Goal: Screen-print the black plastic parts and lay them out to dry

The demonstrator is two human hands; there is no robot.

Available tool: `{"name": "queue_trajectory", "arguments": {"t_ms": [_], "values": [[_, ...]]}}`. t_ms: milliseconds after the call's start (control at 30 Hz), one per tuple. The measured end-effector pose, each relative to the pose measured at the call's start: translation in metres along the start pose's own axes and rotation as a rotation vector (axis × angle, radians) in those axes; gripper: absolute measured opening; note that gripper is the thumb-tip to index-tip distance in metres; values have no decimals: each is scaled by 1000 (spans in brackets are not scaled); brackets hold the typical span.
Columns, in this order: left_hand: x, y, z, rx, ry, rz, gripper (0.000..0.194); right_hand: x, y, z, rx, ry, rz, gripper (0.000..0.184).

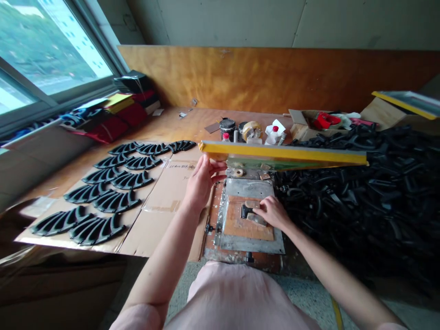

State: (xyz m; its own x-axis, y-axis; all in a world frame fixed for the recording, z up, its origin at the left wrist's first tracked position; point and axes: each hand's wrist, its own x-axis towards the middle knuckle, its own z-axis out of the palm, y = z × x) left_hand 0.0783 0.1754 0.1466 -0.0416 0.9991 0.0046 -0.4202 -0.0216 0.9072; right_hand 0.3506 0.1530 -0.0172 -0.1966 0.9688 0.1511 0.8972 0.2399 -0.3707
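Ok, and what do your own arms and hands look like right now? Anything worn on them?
The left grip and right grip are bare hands, with no gloves or wristwatch showing. The left forearm and right forearm are bare too. A pale pink sleeve shows at the bottom of the view, near the left elbow.

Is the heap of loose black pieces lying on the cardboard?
No, the heap lies right of the metal plate; the cardboard holds neat rows.
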Motion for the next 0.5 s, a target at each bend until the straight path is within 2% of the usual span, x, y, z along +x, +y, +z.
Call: {"name": "queue_trajectory", "arguments": {"t_ms": [67,100,167,233,300,400,467,500], "values": [[-11,-14,1,-8,77,11,42,-9,-19,16,-146,-115,5,22],[-23,-27,0,10,97,-42,44,-12,-27,19,-177,-138,34,18],[-57,-60,-4,76,48,-297,52,-20,-46,19,-165,-117,101,12],[-94,-95,-8,110,-81,-681,58,-34,-70,18,-89,-30,100,9],[-123,-122,-11,-14,-57,-825,56,-52,-98,21,2,62,-24,12],[-136,-141,-21,-170,138,-787,45,-71,-121,26,121,63,-334,12],[-127,-143,-42,-84,246,-703,43,-70,-107,19,125,21,-393,9],[-119,-142,-58,25,280,-644,43,-65,-90,12,86,3,-352,9]]}}
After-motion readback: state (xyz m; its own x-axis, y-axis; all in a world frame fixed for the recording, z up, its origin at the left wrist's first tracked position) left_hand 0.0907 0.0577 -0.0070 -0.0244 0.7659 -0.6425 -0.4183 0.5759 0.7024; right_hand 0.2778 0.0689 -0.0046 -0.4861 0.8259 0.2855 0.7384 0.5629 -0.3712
